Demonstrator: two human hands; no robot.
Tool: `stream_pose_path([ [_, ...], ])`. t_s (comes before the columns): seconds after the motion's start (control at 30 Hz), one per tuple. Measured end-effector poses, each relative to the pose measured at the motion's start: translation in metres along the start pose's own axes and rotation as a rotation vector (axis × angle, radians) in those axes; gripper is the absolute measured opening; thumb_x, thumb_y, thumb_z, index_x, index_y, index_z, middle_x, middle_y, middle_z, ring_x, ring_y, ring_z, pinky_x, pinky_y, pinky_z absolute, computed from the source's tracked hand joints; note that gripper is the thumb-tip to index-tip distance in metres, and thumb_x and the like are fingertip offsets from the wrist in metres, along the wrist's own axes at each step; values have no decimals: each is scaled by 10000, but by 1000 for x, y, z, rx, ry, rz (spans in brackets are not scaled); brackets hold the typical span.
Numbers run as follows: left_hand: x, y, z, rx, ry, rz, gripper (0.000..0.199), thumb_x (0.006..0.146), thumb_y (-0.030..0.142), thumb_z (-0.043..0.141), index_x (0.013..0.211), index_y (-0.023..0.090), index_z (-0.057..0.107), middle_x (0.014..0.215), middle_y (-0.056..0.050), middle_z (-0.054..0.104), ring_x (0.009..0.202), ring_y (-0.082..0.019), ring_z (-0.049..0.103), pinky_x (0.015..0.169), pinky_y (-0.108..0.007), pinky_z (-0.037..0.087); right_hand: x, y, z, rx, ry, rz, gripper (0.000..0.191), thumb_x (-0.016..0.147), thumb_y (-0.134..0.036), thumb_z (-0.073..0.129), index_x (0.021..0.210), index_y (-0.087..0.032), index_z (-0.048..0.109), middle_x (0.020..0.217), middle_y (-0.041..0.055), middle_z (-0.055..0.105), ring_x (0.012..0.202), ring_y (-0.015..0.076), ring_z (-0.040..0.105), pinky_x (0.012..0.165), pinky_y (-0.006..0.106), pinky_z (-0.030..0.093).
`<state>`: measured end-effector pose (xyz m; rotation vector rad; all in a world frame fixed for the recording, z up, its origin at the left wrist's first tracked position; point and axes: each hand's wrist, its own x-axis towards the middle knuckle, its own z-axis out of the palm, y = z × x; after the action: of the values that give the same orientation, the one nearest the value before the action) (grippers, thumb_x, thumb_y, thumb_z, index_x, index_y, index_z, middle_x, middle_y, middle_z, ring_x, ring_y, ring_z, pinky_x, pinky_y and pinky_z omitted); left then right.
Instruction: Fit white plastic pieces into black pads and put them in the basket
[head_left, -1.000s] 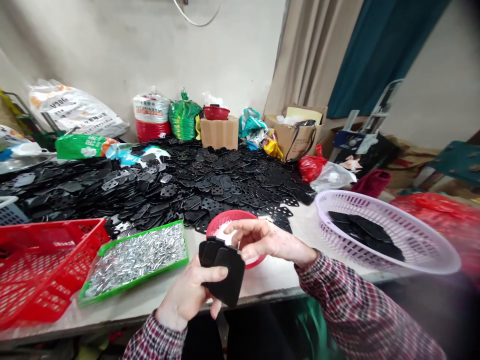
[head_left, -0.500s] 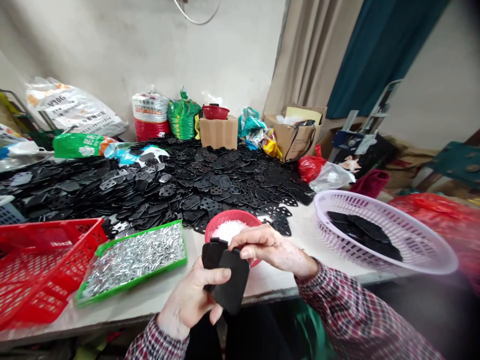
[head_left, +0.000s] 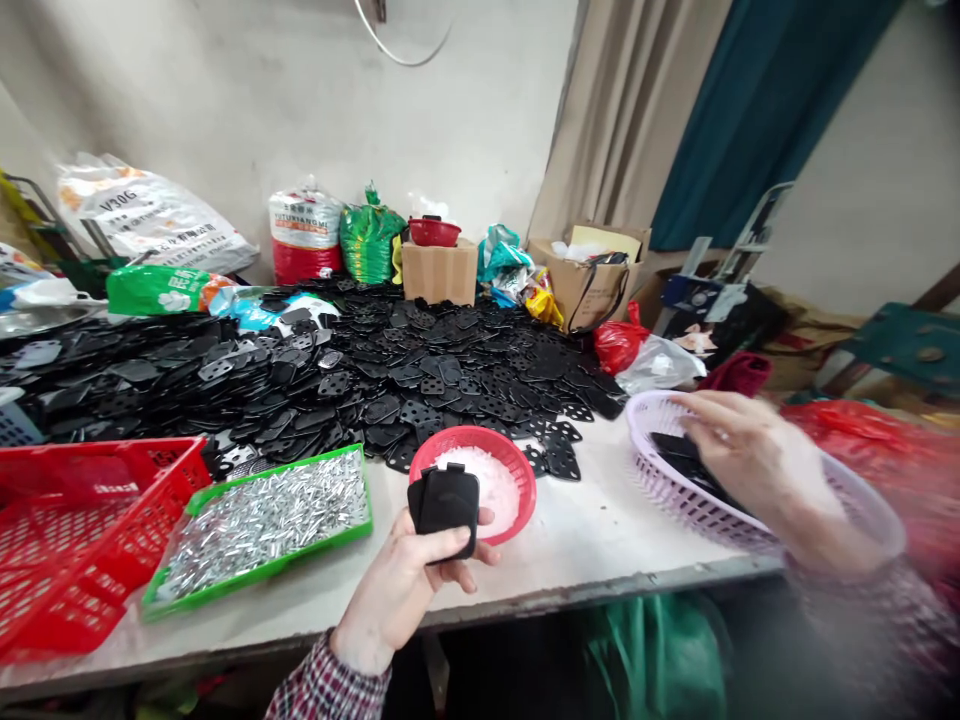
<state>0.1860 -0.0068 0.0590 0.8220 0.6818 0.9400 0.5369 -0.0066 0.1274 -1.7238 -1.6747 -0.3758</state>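
My left hand (head_left: 424, 560) grips a few flat black plates (head_left: 450, 510), thumb across the front, over the near edge of a red bowl (head_left: 525, 505). Small white pieces (head_left: 491, 480) lie in that bowl. At the right, my right hand (head_left: 757, 465) hangs over a lilac slotted basket (head_left: 660, 500). It is smeared by motion, and its fingertips reach toward black plates (head_left: 679, 450) inside; whether it holds one I cannot tell. To the left stands a green tray (head_left: 255, 575) full of small silver metal pins (head_left: 277, 515).
A wide heap of black plates (head_left: 420, 350) covers the back of the table. A red slotted crate (head_left: 97, 540) stands at the left. Along the wall are sacks (head_left: 304, 230) and cardboard boxes (head_left: 439, 272). The table's front edge (head_left: 600, 590) runs close below my hands.
My right hand has left the plates in my left hand and moved right to the lilac basket. My left hand has risen slightly, still gripping the plates.
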Motion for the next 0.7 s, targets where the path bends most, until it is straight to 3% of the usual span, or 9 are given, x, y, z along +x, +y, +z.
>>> stream_pose_path([
  [0.07, 3, -3, 6, -4, 6, -27, 402, 797, 162, 678, 1179, 128, 558, 1130, -178, 679, 831, -277, 716, 496, -216, 482, -14, -38, 14, 342, -146, -54, 250, 907, -332, 579, 1085, -214, 710, 1084, 111, 714, 990, 241, 674, 886, 343, 531],
  [0.1, 4, -5, 10, -3, 6, -37, 397, 793, 164, 680, 1171, 130, 563, 1116, -170, 683, 822, -276, 718, 488, -214, 482, -21, -62, 24, 464, -282, -76, 270, 917, -360, 579, 1119, -226, 697, 1100, 89, 708, 1000, 223, 670, 872, 325, 539],
  [0.2, 3, -8, 20, 9, -11, -37, 360, 771, 126, 670, 1121, 139, 589, 992, -118, 700, 771, -257, 716, 482, -230, 502, -36, -132, 56, 586, -484, -224, 454, 839, -348, 703, 1266, -228, 606, 1217, 68, 640, 1047, 207, 626, 878, 306, 523],
  [0.27, 1, -10, 23, 29, -22, -25, 298, 747, 85, 655, 1038, 135, 618, 899, -82, 687, 724, -238, 708, 464, -233, 500, -38, -161, 71, 594, -542, -268, 417, 797, -285, 745, 1190, -217, 625, 1119, 49, 654, 948, 189, 626, 785, 281, 521],
  [0.4, -4, -10, 19, 53, 26, -5, 166, 740, 82, 650, 896, 136, 635, 830, -46, 659, 673, -218, 704, 427, -214, 473, -37, -179, 87, 612, -541, -284, 70, 829, -201, 691, 859, -203, 627, 801, -16, 621, 737, 143, 585, 666, 248, 463],
  [0.57, -6, -9, 17, 77, 27, 11, 122, 744, 95, 648, 863, 121, 652, 819, -63, 667, 631, -199, 688, 421, -219, 472, -40, -180, 94, 565, -415, -337, 35, 889, -201, 607, 856, -198, 619, 823, 7, 623, 750, 147, 574, 679, 254, 442],
  [0.7, -1, -13, 21, 54, 14, -16, 160, 746, 111, 637, 906, 110, 639, 843, -111, 694, 667, -230, 698, 413, -213, 443, -41, -182, 108, 386, -345, -411, 270, 979, -234, 435, 801, -174, 629, 723, 33, 606, 657, 147, 544, 625, 261, 421],
])
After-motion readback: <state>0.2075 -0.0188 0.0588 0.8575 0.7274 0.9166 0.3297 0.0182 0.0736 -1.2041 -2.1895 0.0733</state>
